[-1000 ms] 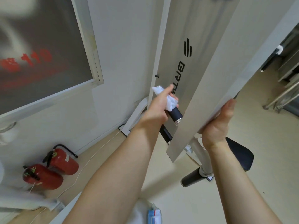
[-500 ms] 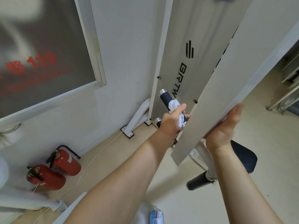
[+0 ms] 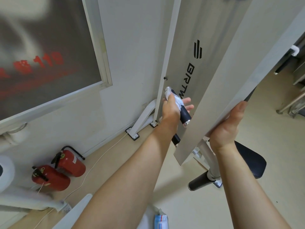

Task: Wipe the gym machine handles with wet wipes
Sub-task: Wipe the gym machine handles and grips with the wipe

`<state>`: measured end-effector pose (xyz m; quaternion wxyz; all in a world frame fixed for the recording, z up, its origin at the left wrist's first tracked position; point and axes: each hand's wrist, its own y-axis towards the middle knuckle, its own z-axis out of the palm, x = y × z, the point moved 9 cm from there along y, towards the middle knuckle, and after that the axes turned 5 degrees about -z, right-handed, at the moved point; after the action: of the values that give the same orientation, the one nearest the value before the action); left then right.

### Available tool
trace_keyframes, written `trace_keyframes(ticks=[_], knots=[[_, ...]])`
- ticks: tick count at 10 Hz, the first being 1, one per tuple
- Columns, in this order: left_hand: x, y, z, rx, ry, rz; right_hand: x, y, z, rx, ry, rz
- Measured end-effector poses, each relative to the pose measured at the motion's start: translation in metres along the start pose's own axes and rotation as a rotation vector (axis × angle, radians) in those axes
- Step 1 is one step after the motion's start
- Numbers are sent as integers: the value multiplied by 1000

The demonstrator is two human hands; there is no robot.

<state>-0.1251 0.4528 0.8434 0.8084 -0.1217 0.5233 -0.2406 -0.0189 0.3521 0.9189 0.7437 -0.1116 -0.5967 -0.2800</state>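
My left hand [image 3: 171,109] is wrapped loosely around the handle [image 3: 180,107], pressing a wipe [image 3: 177,100] against it, with the fingers [image 3: 188,101] splayed past the far side rather than clamped shut. The handle is a short dark grip with metal caps at both ends, tilted, sitting just in front of the pale machine panel [image 3: 194,66]. I judge it stiff and fixed to the frame, so it will take firm rubbing without giving; the dark sleeve looks rubbery and should drag a little against the damp cloth. The wipe is thin, soft and bunched, likely to slide or tear if I pinch one corner, so I would keep it flat under the palm and hold the grip at its middle. My right hand [image 3: 229,124] is open, palm and thumb braced against the edge of a slanted beam [image 3: 231,80], gripping nothing. Below it stand a dark seat [image 3: 250,162] and a roller [image 3: 198,182]. Two extinguishers [image 3: 57,172] lie by the wall, and a wipe pack [image 3: 160,220] sits at the bottom edge.
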Motion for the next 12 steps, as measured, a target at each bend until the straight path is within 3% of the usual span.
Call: trace_keyframes(ticks=[1,2,3,4,6,7,8,9,10,11,12], knots=[[18,-9,-5,-53,34,-14,-1,4,-6,28,9,-46],[44,-18,-23,-23,228,10,0,5,-6,36,41,-19],[44,-23,-39,-2,456,171,3,5,-7,42,21,-42],[9,-33,-56,-221,402,352,-1,6,-7,55,36,-55],[-71,-53,-70,-267,132,535,6,-1,1,24,96,-30],[-102,-61,-79,-218,0,563,14,-5,-2,-104,62,-49],[-99,-53,-101,-238,154,498,16,-11,-21,-300,-132,-92],[-67,-47,-124,-267,364,384,36,-37,-45,-547,-381,-316],[-43,-49,-140,-245,350,311,39,-91,-18,-391,-436,-598],[-34,-52,-147,-179,436,276,-13,-110,50,79,-576,-496],[-41,-59,-166,-165,503,313,-46,-93,88,164,-681,-424]])
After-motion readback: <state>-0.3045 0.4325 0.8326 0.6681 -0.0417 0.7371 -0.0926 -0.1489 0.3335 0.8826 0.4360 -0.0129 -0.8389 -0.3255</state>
